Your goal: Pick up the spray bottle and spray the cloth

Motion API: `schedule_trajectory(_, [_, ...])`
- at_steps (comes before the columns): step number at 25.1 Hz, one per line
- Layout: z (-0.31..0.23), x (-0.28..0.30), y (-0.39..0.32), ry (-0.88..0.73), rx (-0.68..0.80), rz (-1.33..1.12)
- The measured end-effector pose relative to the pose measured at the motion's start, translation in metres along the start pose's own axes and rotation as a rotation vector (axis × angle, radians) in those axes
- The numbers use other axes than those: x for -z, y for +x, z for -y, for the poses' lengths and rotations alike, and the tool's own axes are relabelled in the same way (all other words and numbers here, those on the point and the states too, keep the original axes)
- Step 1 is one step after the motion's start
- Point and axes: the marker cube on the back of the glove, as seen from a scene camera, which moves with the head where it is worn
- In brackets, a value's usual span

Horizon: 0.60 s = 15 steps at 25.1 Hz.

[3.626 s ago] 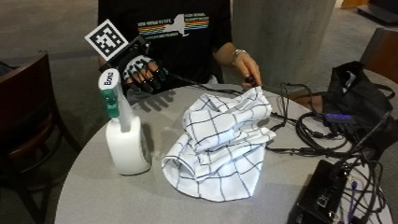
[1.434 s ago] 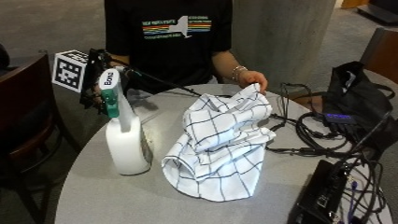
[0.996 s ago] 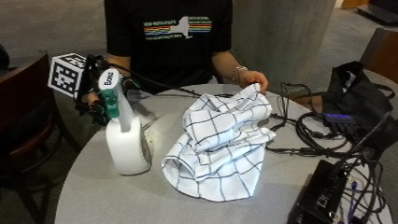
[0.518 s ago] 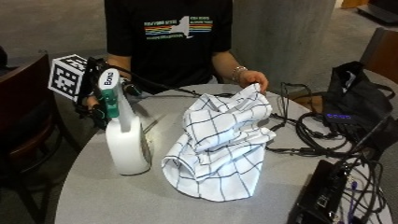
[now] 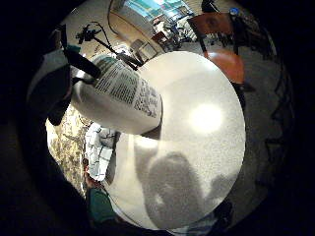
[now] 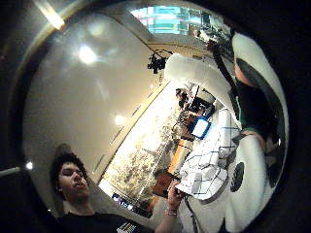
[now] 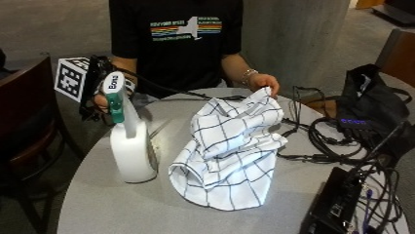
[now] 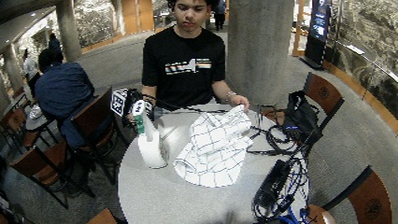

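The spray bottle [image 7: 131, 146] stands upright on the round grey table [image 7: 117, 209], its white body near the table's edge on the person's right-hand side. Its green-and-white spray head [image 7: 115, 95] sits at the top, with a white cap bearing lettering. In the little finger side palm view the bottle [image 5: 120, 96] fills much of the picture, its printed label turned toward the palm — so the palm is close beside it.

The gloved right hand [image 7: 101, 95] is at the spray head, just behind it as seen from the outside camera. The bottle hides the fingers, and I cannot tell whether they are curled round the head or merely next to it.

Just beside the bottle, toward the middle of the table, lies the cloth [image 7: 230, 151] — white with a dark grid, heaped up in a tall crumpled mound. The bottle and cloth stand close but do not appear to touch. The bare left hand [image 7: 262, 84] grips the peak of the cloth on the far side from the bottle, holding that end raised.

Beyond the cloth, well apart from the bottle, black cables [image 7: 330, 141] sprawl over the table beside a black bag [image 7: 373, 105]. A wooden chair [image 7: 26, 122] stands off the table on the bottle's side.
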Motion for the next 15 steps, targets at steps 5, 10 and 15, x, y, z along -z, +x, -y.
schedule_trajectory(5, [-0.0020,-0.0026,-0.0007,-0.021,0.007,0.002])
schedule_trajectory(10, [-0.0013,-0.0033,-0.0025,-0.014,0.006,0.020])
schedule_trajectory(15, [-0.0038,-0.0015,-0.0009,-0.013,-0.005,0.059])
